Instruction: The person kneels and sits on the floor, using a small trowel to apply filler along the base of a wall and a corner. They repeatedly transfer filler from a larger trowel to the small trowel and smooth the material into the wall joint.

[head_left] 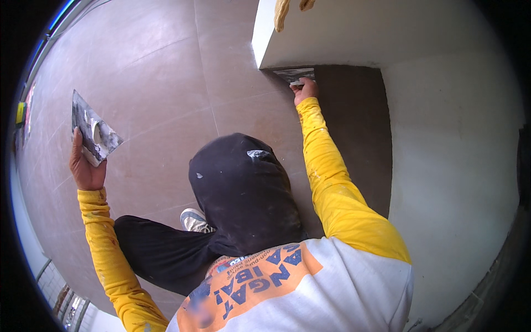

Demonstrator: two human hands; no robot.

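Note:
Out to the left, my left hand (88, 169) grips a broad, flat metal putty blade (83, 115) by its edge. A lump of white putty (96, 133) and grey smears lie on its face. My right hand (306, 91) reaches far forward, fingers closed round a wide putty knife (292, 73). That blade lies low along the bottom edge of the white wall (332, 41), close to its corner. Its handle is mostly hidden in my fingers.
Large brownish floor tiles (149, 83) spread ahead and left. A plain white wall (453, 144) rises at my right, joining the wall ahead. Tan glove-like fingers (281, 15) show at the top edge. My bent knee in black trousers (243, 182) and a shoe (194, 220) are between my arms.

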